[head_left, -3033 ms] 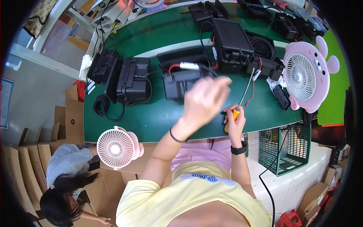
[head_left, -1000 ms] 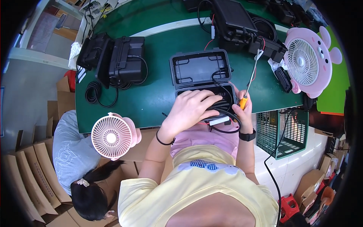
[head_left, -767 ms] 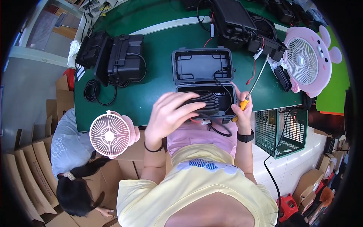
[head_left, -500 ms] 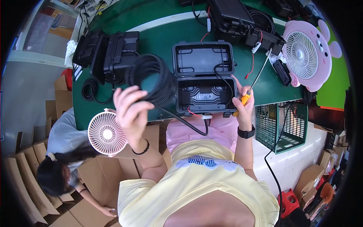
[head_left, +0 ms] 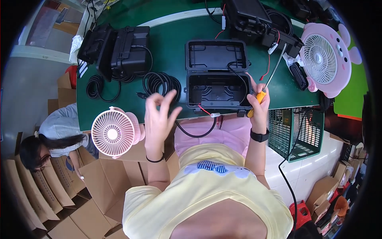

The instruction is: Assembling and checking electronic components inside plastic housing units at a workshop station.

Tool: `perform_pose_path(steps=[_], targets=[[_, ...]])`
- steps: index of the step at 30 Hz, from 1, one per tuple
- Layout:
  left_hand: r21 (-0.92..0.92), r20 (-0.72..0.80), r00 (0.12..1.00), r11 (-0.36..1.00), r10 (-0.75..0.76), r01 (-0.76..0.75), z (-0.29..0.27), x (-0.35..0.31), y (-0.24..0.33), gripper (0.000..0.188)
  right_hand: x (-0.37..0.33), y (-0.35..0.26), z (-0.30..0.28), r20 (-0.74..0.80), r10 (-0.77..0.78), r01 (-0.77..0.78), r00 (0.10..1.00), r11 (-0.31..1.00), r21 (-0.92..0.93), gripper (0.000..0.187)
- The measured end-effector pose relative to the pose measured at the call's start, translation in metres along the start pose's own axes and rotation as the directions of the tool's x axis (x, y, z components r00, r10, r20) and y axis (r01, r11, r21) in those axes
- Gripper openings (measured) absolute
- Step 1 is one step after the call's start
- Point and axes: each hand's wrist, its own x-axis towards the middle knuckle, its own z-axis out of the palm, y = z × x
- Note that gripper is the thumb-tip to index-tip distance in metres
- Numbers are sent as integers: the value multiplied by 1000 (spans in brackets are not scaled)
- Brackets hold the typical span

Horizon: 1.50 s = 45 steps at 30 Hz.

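My right hand (head_left: 259,106) grips a screwdriver (head_left: 260,96) by its yellow handle, the long metal shaft slanting up to the right. That hand rests against the right side of an open black plastic box (head_left: 217,92), whose lid (head_left: 216,55) is tipped back. A red wire and a white connector (head_left: 215,115) hang over the box's front edge, joined to a black cable. My left hand (head_left: 159,113) is empty, fingers apart, just in front of a coiled black cable (head_left: 162,84) lying on the green table (head_left: 167,44).
Closed black boxes (head_left: 129,53) stand at the left, and more black boxes (head_left: 246,18) at the back right. A small pink fan (head_left: 112,133) is by the table's front edge; a larger pink fan (head_left: 318,57) stands right. A person (head_left: 59,133) bends among cardboard boxes (head_left: 105,187).
The coiled cable, held up by my left hand before, now lies on the table and my left hand has let it go. The person at the left has shifted further left.
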Motion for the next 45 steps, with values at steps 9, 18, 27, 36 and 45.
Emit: perform_pose_path(steps=[9, 18, 27, 36, 45], targets=[[-193, -47, 942, 922, 333, -336, 27, 6, 29, 46, 1, 2, 1, -20, 11, -11, 1000, 1000, 16, 34], [-229, -141, 858, 827, 495, -514, 43, 18, 30, 39, 0, 3, -3, 1, 22, -22, 1000, 1000, 16, 32], [-655, -214, 946, 683, 243, -324, 44, 38, 53, 42, 5, 0, -1, 16, 14, -14, 1000, 1000, 27, 35], [1, 16, 965, 966, 260, -260, 38, 61, 49, 35, 0, 2, -3, 15, 40, -40, 999, 999, 4, 35], [-420, 481, 764, 878, 431, -231, 41, 64, 85, 76, -3, 10, -19, 108, 38, -37, 993, 999, -17, 35]])
